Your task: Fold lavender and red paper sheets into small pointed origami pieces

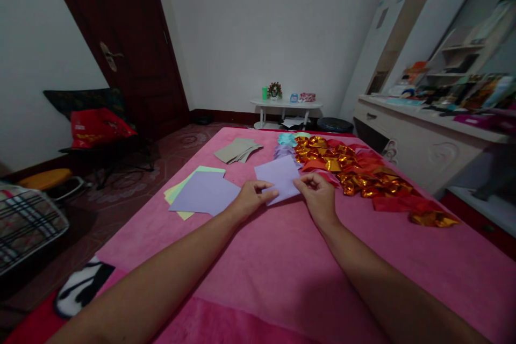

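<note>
Between my two hands is a small sheet of purple paper [278, 174], raised slightly over the pink cloth [258, 258]. My left hand [255, 197] pinches its lower left edge, thumb on top. At its right edge, my right hand [316, 191] grips it between thumb and fingers. Left of my left hand lies a fanned pile of larger paper, a purple sheet [203, 192] over yellow and green ones. Beyond that pile is a stack of grey-brown cards [237, 150]. On the right, folded gold foil pieces [355, 166] lie in rows with red, purple and light blue ones.
A white side table [286, 104] with a small plant stands by the far wall. Along the right is a white dresser [423, 140] crowded with items. To the left, a red bag [100, 128] rests on a folding chair near the dark door [133, 54].
</note>
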`<state>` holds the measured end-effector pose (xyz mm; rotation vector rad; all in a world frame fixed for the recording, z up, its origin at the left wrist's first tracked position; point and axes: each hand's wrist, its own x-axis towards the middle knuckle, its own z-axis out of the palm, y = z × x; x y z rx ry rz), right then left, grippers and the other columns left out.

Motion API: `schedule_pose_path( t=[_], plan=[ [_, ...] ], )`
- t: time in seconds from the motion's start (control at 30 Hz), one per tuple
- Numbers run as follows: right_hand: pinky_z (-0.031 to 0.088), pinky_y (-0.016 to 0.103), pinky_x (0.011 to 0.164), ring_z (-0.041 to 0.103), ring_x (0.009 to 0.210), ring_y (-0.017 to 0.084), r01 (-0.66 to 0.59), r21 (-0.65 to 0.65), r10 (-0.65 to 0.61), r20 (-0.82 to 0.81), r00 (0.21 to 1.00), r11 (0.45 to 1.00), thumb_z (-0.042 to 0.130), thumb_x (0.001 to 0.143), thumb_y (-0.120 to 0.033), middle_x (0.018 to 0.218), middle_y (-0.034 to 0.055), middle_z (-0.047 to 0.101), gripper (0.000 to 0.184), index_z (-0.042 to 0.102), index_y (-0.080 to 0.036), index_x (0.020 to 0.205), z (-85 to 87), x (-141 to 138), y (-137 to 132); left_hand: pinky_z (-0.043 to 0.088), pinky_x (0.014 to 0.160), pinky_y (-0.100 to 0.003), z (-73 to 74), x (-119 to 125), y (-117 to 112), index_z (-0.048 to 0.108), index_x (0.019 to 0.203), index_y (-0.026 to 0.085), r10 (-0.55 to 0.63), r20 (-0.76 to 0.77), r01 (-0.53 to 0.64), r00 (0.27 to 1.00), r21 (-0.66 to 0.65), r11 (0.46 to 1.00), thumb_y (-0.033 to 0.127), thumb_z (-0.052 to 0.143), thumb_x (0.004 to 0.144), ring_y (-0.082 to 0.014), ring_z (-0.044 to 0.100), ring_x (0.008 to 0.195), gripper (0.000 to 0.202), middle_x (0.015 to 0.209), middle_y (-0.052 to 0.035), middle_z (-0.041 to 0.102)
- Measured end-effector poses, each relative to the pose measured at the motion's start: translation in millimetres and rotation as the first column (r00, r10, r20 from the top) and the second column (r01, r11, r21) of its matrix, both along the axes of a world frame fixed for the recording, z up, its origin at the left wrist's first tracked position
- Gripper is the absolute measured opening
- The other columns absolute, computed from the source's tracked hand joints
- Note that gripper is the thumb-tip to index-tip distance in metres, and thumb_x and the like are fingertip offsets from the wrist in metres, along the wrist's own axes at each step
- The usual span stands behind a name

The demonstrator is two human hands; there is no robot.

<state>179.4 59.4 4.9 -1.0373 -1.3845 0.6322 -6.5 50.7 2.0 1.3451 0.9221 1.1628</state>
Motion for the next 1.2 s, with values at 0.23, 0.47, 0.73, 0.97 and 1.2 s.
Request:
schedule_pose_path(
  t=[0.23,0.47,0.73,0.97,1.2],
  plan=[
    [0.046,0.029,0.068,0.058,0.071,0.017,-0.109,-0.013,0.109,-0.009,0.994,0.994,0.068,0.071,-0.039,0.076,0.0028,0.066,0.022,0.067,-0.017,0.077,2.1,-3.1,-2.0,0.037,0.052,-0.021,-2.7,1.0,1.1,0.075,0.074,0.011,0.132,-0.007,-0.132,0.991,0.034,0.991,0.044,0.078,0.059,-0.0101,0.051,0.055,0.037,0.064,-0.0028,0.066],
    [0.04,0.025,0.049,0.05,0.052,0.012,-0.131,-0.077,0.129,-0.032,0.991,0.988,0.07,0.07,-0.037,0.063,-0.0004,0.06,0.02,0.069,-0.017,0.076,-4.7,-1.4,1.0,0.041,0.055,-0.021,-4.8,-0.5,5.3,0.074,0.082,0.011,0.188,-0.003,-0.186,0.982,0.114,0.976,0.036,0.079,0.06,-0.0108,0.053,0.058,0.034,0.072,-0.0041,0.069],
    [0.041,0.025,0.051,0.051,0.055,0.013,-0.098,-0.073,0.09,-0.102,0.991,0.993,0.072,0.067,-0.04,0.064,0.0009,0.061,0.025,0.069,-0.016,0.073,-2.7,-1.0,1.3,0.048,0.058,-0.023,-3.4,-2.3,3.7,0.071,0.082,0.008,0.155,0.116,-0.15,0.981,-0.049,0.987,0.042,0.08,0.06,-0.0133,0.061,0.06,0.041,0.072,-0.0078,0.07],
    [0.038,0.024,0.048,0.048,0.052,0.012,-0.082,-0.083,0.076,-0.075,0.994,0.993,0.071,0.069,-0.041,0.059,0.0001,0.059,0.025,0.067,-0.016,0.07,-3.7,-0.7,-0.2,0.051,0.061,-0.025,-1.8,-1.2,1.6,0.071,0.083,0.007,0.098,0.147,-0.082,0.984,-0.109,0.991,0.046,0.077,0.062,-0.0154,0.065,0.061,0.045,0.075,-0.0127,0.072],
    [0.039,0.024,0.051,0.051,0.059,0.014,-0.156,-0.079,0.158,0.014,0.987,0.985,0.06,0.079,-0.044,0.068,0.0021,0.059,0.033,0.061,-0.017,0.06,-7.2,1.5,3.0,0.046,0.057,-0.022,-1.4,-1.8,3.2,0.072,0.067,0.007,0.157,0.093,-0.151,0.983,-0.074,0.986,0.041,0.077,0.062,-0.0118,0.059,0.055,0.035,0.065,-0.0094,0.069]
  ],
)
